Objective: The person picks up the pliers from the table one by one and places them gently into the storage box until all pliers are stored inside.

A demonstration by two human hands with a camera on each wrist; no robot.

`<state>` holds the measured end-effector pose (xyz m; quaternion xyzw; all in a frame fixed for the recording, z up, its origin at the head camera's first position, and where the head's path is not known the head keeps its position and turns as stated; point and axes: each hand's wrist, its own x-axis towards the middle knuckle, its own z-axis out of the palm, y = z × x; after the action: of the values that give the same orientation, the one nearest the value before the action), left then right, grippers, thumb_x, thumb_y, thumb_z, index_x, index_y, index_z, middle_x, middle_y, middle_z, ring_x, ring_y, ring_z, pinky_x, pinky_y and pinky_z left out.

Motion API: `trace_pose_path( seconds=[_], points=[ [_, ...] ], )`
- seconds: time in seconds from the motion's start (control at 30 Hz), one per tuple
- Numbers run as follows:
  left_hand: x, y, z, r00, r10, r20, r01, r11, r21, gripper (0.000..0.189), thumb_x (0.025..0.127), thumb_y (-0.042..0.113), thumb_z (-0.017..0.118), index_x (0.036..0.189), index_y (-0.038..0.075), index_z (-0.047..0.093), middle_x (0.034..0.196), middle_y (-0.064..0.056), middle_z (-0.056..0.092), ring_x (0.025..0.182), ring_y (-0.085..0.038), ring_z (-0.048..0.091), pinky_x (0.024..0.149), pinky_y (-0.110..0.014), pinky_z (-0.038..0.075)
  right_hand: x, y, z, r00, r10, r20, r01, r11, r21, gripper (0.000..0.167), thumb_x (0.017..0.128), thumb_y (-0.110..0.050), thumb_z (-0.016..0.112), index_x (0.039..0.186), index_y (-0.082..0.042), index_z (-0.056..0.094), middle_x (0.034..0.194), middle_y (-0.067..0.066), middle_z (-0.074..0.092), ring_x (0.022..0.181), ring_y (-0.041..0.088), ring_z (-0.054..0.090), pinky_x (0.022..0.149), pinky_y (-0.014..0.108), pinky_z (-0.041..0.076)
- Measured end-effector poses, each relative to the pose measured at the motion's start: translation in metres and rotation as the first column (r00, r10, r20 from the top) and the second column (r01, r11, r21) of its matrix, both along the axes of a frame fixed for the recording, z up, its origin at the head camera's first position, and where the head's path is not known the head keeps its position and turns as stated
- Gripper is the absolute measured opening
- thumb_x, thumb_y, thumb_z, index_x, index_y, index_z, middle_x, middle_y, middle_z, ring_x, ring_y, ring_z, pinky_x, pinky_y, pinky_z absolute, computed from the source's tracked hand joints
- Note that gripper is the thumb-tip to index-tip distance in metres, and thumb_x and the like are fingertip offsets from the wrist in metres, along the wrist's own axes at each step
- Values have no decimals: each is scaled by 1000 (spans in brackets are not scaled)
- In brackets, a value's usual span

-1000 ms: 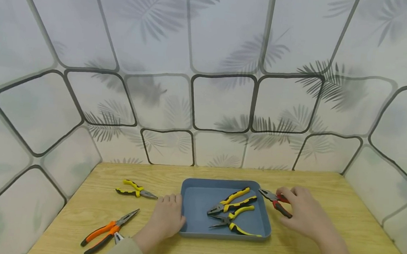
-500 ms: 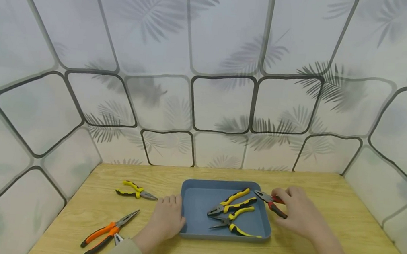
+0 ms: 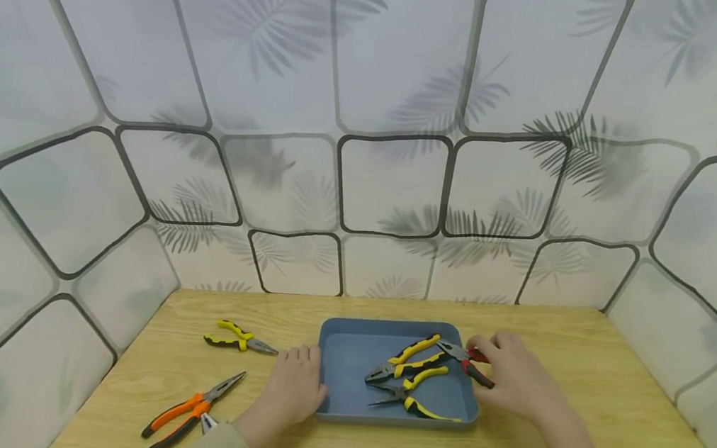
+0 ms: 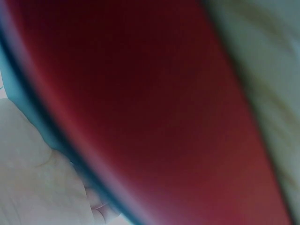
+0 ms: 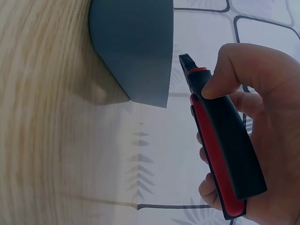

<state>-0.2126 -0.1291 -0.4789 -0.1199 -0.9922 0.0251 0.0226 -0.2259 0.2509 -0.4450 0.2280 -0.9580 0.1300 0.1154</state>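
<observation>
My right hand (image 3: 514, 376) pinches red-and-black-handled pliers (image 5: 222, 140) by the handles. Their metal nose points left over the right part of the blue-grey tray (image 3: 347, 351), overlapping a yellow-and-black handle in the head view. Inside the tray lie combination pliers (image 3: 393, 369) and long-nose pliers (image 3: 404, 395), both with yellow-and-black handles. My left hand (image 3: 293, 385) holds the tray's left wall, its fingers at the rim. In the right wrist view the held pliers are raised above the level of the table, beside the tray's outer wall.
On the wooden table (image 3: 126, 389), yellow-handled long-nose pliers (image 3: 242, 338) lie left of the tray. Closer in are orange-and-black long-nose pliers (image 3: 198, 406). A metal tool tip (image 3: 208, 422) shows beside the left sleeve. A blurred red shape (image 4: 154, 117) fills the left wrist view.
My right hand has moved left with the red-handled pliers, carrying their nose from beside the tray's right rim to over its inside. The left hand and tray have stayed put.
</observation>
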Motion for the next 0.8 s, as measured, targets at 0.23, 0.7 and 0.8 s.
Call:
trace_pose_path(
  seconds=[0.23,0.7,0.8],
  points=[
    [3,2,3,1000,0,-7,0,1000,-12,47,97,39,68,120,0,56,106,-17,64,103,-33,65,95,-49,53,-2,-5,-3,998,14,64,-14,1000,-2,55,71,-22,83,124,-24,66,100,2,56,88,18,46,71,36,40],
    [5,2,4,999,-4,-47,4,1000,-4,43,95,38,69,114,2,56,98,-12,56,90,-27,55,83,-46,49,-5,-13,-5,997,23,67,-24,1000,5,53,72,-20,81,123,-24,67,100,0,54,89,18,45,73,37,41],
    [5,2,6,999,-1,-42,1,1000,-8,43,95,38,68,115,1,56,98,-12,56,90,-27,54,83,-45,48,-7,-15,-6,997,26,70,-26,1000,-4,53,73,-20,80,124,-23,67,99,-1,53,87,18,43,72,35,39]
  ],
)
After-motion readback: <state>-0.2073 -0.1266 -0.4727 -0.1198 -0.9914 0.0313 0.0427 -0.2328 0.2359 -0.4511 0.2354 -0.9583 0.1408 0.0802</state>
